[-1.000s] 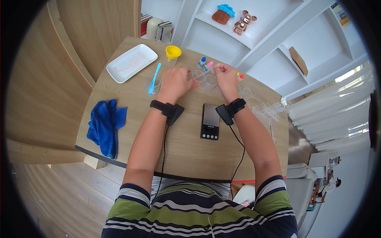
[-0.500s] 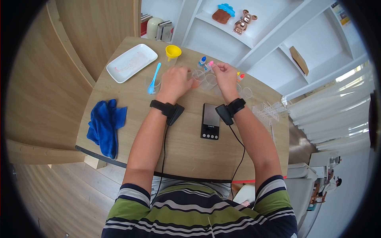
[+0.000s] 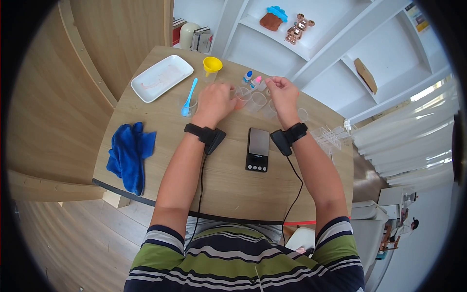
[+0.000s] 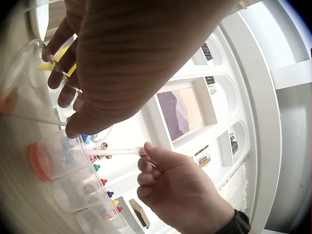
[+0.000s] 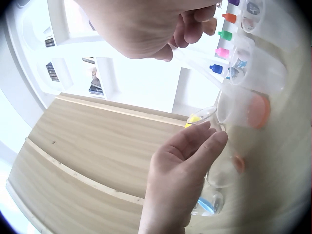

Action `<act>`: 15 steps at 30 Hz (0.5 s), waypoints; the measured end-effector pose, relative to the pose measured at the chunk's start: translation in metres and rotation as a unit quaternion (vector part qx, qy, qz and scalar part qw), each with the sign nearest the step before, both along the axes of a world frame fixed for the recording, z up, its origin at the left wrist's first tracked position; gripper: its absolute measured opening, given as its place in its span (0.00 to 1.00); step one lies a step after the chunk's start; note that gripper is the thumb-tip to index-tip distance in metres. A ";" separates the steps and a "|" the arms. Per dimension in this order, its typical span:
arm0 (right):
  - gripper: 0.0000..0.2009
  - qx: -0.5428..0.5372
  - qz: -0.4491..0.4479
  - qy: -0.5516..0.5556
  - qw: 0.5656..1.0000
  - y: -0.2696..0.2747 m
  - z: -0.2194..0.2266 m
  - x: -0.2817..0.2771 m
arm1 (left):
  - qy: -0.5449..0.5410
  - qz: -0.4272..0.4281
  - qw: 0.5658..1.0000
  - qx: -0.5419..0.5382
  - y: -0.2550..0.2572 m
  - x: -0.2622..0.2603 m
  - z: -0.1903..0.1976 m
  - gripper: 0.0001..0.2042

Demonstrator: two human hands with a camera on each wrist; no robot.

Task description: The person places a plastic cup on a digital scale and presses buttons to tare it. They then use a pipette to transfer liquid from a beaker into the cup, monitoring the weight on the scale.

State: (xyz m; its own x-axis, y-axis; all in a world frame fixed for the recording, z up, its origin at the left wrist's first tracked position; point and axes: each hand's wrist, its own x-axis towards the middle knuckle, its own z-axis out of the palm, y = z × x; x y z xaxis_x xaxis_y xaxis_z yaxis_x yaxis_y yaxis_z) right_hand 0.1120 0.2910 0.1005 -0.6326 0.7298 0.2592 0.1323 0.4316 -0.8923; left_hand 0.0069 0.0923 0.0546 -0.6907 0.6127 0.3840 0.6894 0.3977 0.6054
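Observation:
My left hand holds a clear glass flask near its neck; a little orange liquid lies inside. Beside it stands a translucent plastic cup with orange-red liquid at the bottom. Between thumb and fingertips my right hand pinches a translucent dropper by its upper end. The dropper slants down into that cup. More plastic cups stand in a row beyond it, on the right hand's side.
Small bottles with coloured caps, one blue, one pink, stand behind the cups. Leftward are a yellow funnel, a light-blue spoon, a white tray and a blue cloth. A black scale lies nearer the body.
My right hand has shifted slightly to the right, showing the pink-capped bottle more fully. The left hand stays in place on the flask.

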 end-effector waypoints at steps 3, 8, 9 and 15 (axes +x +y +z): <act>0.14 -0.030 0.024 0.024 0.999 0.002 0.013 0.005 | -0.008 0.004 1.000 -0.004 0.000 0.001 0.003 0.16; 0.12 -0.039 0.038 0.035 0.998 -0.005 0.043 0.014 | -0.008 0.001 1.000 -0.011 -0.001 0.002 0.005 0.16; 0.12 -0.035 0.039 0.049 0.997 -0.005 0.046 0.015 | -0.008 0.001 1.000 -0.011 -0.001 0.002 0.003 0.16; 0.12 -0.004 0.038 0.051 0.998 -0.007 0.062 0.016 | 0.002 -0.001 1.000 -0.006 0.000 0.000 0.001 0.16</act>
State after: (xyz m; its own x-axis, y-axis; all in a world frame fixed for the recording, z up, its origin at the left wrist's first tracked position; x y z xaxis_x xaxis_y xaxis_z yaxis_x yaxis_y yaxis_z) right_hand 0.1275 0.2843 0.1625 -0.6566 0.6832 0.3197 0.0071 0.4294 -0.9031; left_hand 0.0073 0.0922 0.0552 -0.6883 0.6185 0.3791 0.6924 0.4041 0.5978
